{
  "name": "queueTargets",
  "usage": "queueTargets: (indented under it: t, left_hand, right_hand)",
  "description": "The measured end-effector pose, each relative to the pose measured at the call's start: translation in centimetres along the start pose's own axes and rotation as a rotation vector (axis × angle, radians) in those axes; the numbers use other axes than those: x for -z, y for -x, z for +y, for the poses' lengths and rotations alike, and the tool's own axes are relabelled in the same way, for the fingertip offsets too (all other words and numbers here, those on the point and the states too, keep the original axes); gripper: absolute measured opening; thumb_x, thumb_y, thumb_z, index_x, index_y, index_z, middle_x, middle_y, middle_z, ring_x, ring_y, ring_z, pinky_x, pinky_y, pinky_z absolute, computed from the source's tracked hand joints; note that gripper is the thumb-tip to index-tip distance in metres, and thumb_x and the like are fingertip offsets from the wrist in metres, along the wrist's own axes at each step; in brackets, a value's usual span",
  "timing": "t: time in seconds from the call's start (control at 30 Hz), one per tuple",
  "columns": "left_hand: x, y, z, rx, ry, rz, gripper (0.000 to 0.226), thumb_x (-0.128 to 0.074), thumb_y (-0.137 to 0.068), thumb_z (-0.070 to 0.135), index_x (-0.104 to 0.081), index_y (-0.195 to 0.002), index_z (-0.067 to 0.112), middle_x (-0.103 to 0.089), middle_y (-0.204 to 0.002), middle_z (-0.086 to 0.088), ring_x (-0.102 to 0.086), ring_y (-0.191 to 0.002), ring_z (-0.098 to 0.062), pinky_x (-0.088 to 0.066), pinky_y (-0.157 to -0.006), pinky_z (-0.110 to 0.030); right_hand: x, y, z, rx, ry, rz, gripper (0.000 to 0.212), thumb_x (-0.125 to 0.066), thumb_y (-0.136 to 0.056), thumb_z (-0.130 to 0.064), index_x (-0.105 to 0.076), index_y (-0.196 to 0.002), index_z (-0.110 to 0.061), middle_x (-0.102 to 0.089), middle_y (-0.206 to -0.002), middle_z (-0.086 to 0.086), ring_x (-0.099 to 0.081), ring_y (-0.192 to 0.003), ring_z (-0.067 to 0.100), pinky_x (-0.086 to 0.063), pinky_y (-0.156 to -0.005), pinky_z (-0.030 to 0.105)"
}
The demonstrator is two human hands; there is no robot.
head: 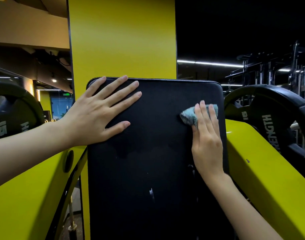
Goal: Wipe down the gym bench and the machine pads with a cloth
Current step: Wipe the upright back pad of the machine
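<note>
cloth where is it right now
In the head view the cloth sits under the right hand, pressed against the black pad near its upper right edge, close to the weight plate on that side.

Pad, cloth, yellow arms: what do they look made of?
Pad: looks like black vinyl or leatherette over padding, matte, with a piped seam along the top edge. Cloth: teal, ribbed fuzzy pile, probably microfibre. Yellow arms: likely painted metal, glossy with highlights, one small paint chip on the right one.
</note>
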State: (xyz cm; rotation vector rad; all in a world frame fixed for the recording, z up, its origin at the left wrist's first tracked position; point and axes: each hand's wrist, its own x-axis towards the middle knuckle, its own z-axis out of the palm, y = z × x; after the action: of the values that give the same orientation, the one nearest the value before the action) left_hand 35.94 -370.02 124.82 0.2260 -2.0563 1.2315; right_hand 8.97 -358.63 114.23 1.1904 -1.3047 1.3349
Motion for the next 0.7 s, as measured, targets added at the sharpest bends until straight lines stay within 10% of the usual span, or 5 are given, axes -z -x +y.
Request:
queueTargets:
  t: [0.23,0.53,0.7]
  left_hand:
    - [-0.2,-1.9,0.9,-0.065,-0.002,-0.024,0.070,-0.026,-0.100,0.046,-0.017,-0.158,0.008,-0.012,-0.166,-0.009,-0.008,-0.154,-0.024,-0.007,-0.123,-0.049]
    - [-0.6,-4.1,0.9,-0.147,0.020,-0.018,0.068,-0.023,-0.102,0.044,-0.014,-0.159,0.007,-0.011,-0.166,-0.010,-0.008,-0.154,-0.022,-0.008,-0.124,-0.041]
    - [-0.8,-4.0,1.2,-0.138,-0.005,0.014,0.068,-0.025,-0.102,0.044,-0.016,-0.158,0.007,-0.012,-0.166,-0.010,-0.010,-0.154,-0.023,-0.011,-0.124,-0.043]
  right_hand:
    - [0.4,1.1,1.5,0.056,0.027,0.004,0.050,-0.044,-0.100,-0.008,-0.037,-0.150,-0.005,-0.036,-0.157,0.009,-0.019,-0.151,0.022,-0.030,-0.118,0.054]
    - [0.4,-8.1,3.8,-0.047,-0.018,0.042,0.048,-0.038,-0.102,-0.014,-0.040,-0.149,-0.004,-0.038,-0.156,0.010,-0.020,-0.150,0.028,-0.005,-0.117,0.009]
    - [0.9,-4.0,3.5,-0.017,-0.027,0.037,0.049,-0.040,-0.103,-0.016,-0.037,-0.151,-0.004,-0.033,-0.158,0.007,-0.015,-0.151,0.021,-0.010,-0.122,0.021]
